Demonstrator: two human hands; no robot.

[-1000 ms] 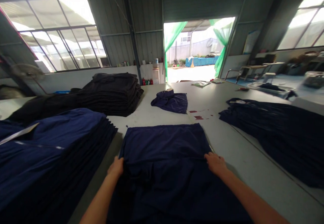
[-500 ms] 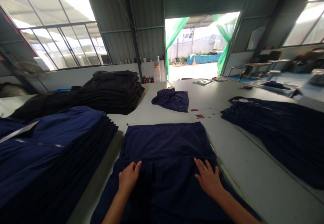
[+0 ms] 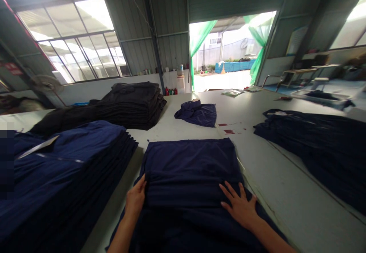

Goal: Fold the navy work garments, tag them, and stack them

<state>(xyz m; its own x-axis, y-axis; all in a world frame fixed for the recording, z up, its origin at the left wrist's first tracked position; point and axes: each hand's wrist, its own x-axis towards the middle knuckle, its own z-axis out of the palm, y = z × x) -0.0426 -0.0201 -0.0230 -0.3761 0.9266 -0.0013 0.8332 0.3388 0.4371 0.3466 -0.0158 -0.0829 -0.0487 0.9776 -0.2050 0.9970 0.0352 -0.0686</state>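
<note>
Indoors, a pale desk (image 3: 286, 192) faces a bright doorway (image 3: 221, 58); on it lies the navy garment (image 3: 188, 157). The left hand (image 3: 135, 199) meets its edge, fingers together, grip unclear; the right hand (image 3: 240, 205) rests flat, fingers spread.

panelled wall (image 3: 173, 51), window (image 3: 76, 41) left; green curtains (image 3: 260, 40) flank sunlit doorway (image 3: 228, 56); bluish floor (image 3: 340, 84) right

Very bright light comes through the doorway (image 3: 221, 80) at one o'clock and the window (image 3: 77, 41) at ten. The wall (image 3: 171, 16) between is dim. It's blurry at two o'clock and blocky at nine.
</note>
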